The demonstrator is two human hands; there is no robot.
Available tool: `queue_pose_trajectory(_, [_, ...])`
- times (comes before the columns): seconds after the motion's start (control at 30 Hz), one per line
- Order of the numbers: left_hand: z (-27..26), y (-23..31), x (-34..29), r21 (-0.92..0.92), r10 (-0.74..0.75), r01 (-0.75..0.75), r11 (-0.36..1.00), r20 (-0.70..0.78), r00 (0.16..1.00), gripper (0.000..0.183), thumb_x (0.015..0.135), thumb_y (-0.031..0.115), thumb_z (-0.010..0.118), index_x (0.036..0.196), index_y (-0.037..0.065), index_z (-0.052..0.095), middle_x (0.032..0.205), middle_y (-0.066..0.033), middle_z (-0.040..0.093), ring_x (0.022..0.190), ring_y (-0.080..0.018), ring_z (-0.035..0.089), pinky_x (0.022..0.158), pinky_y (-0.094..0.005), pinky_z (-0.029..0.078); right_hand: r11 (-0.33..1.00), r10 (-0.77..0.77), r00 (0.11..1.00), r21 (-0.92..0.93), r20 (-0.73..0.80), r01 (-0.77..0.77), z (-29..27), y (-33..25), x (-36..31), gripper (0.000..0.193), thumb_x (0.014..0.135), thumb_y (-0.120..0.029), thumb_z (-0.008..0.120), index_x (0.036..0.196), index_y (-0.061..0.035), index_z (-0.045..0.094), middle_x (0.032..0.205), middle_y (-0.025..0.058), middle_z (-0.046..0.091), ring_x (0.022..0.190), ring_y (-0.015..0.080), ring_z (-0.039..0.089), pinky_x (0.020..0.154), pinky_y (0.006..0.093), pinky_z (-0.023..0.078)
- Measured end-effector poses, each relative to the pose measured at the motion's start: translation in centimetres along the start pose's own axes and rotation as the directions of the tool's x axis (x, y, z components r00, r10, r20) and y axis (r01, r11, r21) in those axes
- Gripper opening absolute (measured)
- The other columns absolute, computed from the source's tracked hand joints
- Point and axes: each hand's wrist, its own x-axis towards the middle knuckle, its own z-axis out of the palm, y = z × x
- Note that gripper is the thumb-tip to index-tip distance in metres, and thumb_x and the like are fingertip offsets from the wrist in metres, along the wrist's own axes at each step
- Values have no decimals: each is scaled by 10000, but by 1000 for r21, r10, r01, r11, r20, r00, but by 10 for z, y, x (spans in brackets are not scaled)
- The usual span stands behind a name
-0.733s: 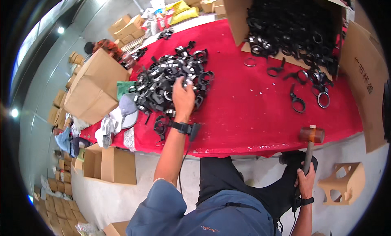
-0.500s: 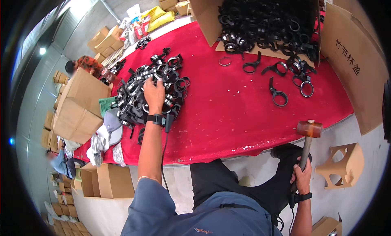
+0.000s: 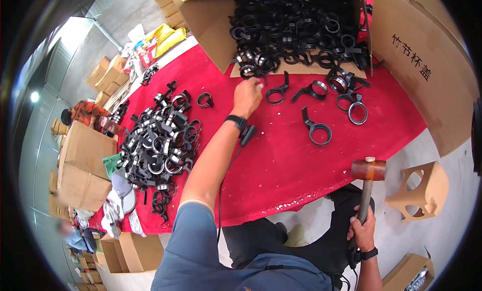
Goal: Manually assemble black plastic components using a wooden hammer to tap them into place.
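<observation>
My left hand [image 3: 247, 97] reaches over the red cloth in front of a large carton, its fingers curled together and slightly blurred. It covers the spot where a thin silver ring lay, and what it holds, if anything, is hidden. My right hand [image 3: 362, 229] grips the handle of a mallet [image 3: 369, 169] with a reddish-brown head, held upright by the table's near edge. Black plastic rings with tabs [image 3: 155, 140], several with silver bands, form a pile at the left. A single black ring [image 3: 204, 100] lies just right of that pile. Another tabbed ring [image 3: 320, 134] lies right of centre.
The open carton [image 3: 208, 27] at the far side is heaped with black rings [image 3: 301, 35], some spilling onto its flap. A tan stool [image 3: 419, 190] stands at the right. Left of the pile are a grey cap [image 3: 123, 188] and a big carton [image 3: 85, 165]; beyond sits another person [image 3: 90, 113].
My left hand has left the pile and moved right, over the thin silver ring's spot. One black ring now lies apart beside the pile. The view has shifted; my right hand still holds the mallet.
</observation>
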Motion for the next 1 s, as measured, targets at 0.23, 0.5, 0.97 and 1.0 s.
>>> queue_pose_trajectory(0.23, [59,54,69,50,158,-172,984,217,963,516,913,403,819,1282,51,744,1149,-248,775,1131,-434,727,1003,-490,561,997,41,999,71,-3,-41,3,-6,4,333,938,-13,638,1242,2,503,739,36,525,448,130,538,420,309,510])
queue_pose_trajectory(0.5, [3,36,8,-155,-49,32,987,-105,993,244,889,237,828,953,7,775,903,-170,801,823,-325,787,763,-426,623,999,2,1000,53,19,-3,4,-7,4,317,945,-9,617,1238,0,497,707,29,515,446,129,530,413,316,497])
queue_pose_trajectory(0.97, [-107,58,-294,-510,-384,692,511,585,714,314,1128,283,572,1253,-5,593,1080,-182,795,641,-166,739,411,-242,465,983,-97,995,-154,32,101,17,0,-8,286,935,-27,631,1202,-20,530,663,22,522,441,126,518,409,315,467])
queue_pose_trajectory(1.0, [-105,67,-312,-536,-355,681,498,590,725,303,1126,271,575,1255,-2,595,1116,-177,799,609,-141,717,380,-236,407,981,-96,994,-162,56,104,18,0,-9,286,935,-27,631,1202,-20,530,663,22,522,441,126,518,409,315,467])
